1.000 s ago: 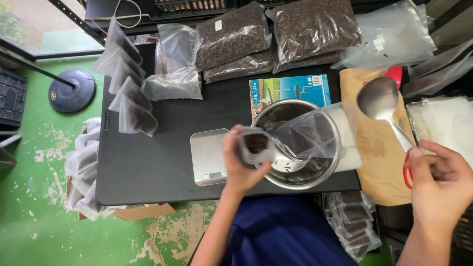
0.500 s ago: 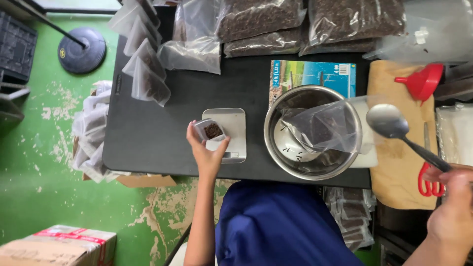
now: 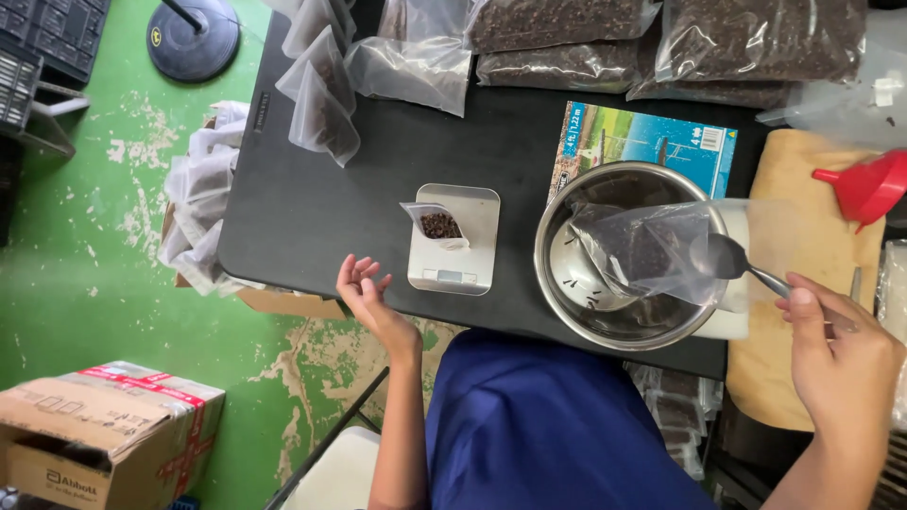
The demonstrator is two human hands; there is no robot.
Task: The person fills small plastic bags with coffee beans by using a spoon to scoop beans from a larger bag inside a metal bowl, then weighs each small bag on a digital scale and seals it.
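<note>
1. Left hand (image 3: 370,300): empty, palm up, fingers (image 3: 362,274) loosely curled and slightly apart, resting at the near edge of the black rectangular table top (image 3: 312,198).
2. Just beyond and to the right of those fingertips sits a small silver digital scale (image 3: 455,238); on its platform stands a small clear plastic pouch holding dark brown granules (image 3: 436,225), open and upright, apart from the hand.
3. Right hand (image 3: 841,364): fingers pressed around the handle of a long metal spoon (image 3: 729,257), thumb on top.
4. The spoon bowl, ahead of the right fingertips, lies inside a large clear plastic bag of dark granules (image 3: 647,250).
5. That bag rests in a round stainless steel bowl (image 3: 605,312).
6. A red plastic funnel (image 3: 864,189) lies beyond the right hand, well apart.
</note>
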